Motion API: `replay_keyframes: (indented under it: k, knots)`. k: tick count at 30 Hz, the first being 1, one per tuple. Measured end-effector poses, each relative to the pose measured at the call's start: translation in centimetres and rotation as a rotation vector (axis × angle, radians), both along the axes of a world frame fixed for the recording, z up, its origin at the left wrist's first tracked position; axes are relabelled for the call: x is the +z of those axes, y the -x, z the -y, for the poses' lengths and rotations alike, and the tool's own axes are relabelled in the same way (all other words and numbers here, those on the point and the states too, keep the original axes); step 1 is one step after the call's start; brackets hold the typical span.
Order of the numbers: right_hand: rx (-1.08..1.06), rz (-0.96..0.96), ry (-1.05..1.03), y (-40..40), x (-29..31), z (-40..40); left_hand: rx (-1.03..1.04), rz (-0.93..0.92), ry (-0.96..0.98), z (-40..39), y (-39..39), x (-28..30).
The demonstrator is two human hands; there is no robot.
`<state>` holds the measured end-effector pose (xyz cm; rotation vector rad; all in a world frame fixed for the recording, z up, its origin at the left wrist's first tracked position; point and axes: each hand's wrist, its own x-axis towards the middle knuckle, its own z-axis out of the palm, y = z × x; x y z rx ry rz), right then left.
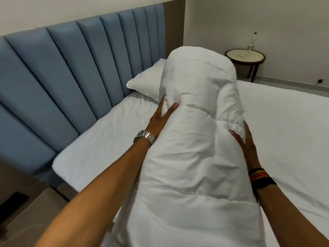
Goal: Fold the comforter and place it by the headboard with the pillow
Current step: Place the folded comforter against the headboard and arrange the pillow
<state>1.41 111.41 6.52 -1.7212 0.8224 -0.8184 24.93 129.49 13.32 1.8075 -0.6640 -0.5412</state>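
The white comforter (194, 139) is folded into a long thick bundle, held up over the bed between both my hands. My left hand (160, 118), with a metal watch on the wrist, presses flat against its left side. My right hand (246, 141), with coloured bands on the wrist, presses its right side. A white pillow (146, 81) lies at the blue padded headboard (74, 65), just behind and left of the bundle's far end, partly hidden by it.
The bed (284, 131) is covered by a white fitted sheet. A small round side table (245, 57) with a glass bottle (252, 41) stands by the far wall. A brown panel and floor lie at the lower left beside the bed.
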Motion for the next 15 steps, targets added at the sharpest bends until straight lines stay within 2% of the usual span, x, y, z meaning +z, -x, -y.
replay_keyframes:
  k: [4, 9, 15]
  knots:
    - [0.028, 0.037, -0.114, -12.4, -0.7, -3.8, -0.018, 0.039, 0.015, -3.8, -12.3, 0.4]
    - [0.019, 0.106, -0.212, -27.3, -0.8, -9.4, -0.020, 0.089, -0.125, -8.0, -28.1, 1.1]
    - [-0.075, 0.174, -0.404, -45.5, -5.2, -15.9, -0.125, 0.096, -0.254, -9.9, -48.5, -1.4]
